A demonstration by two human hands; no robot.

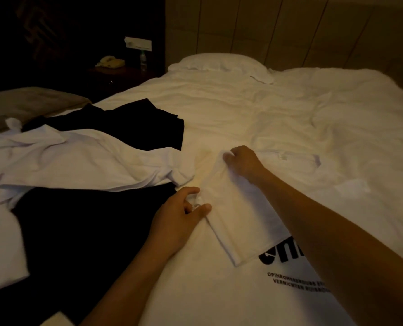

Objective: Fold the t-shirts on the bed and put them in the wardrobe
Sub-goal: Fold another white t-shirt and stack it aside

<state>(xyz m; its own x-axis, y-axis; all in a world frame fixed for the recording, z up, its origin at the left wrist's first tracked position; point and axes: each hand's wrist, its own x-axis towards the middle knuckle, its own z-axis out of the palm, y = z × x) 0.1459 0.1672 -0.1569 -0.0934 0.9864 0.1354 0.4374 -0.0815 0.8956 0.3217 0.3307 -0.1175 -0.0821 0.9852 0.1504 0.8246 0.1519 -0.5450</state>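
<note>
A white t-shirt with black print (221,285) lies flat on the bed in front of me, its left sleeve folded inward over the body. My left hand (181,215) pinches the sleeve's near edge between thumb and fingers. My right hand (240,163) grips the sleeve's far end, fingers curled round the cloth, with my forearm crossing over the print. To the left lie a crumpled white t-shirt (78,161), a black t-shirt (83,231) near me, and a second black one (144,125) farther back.
The bed's white duvet (289,109) spreads to the right, with a pillow (219,63) at the headboard. A dark nightstand (120,74) at the back left holds a phone and a bottle. A grey cushion (31,102) lies at the left.
</note>
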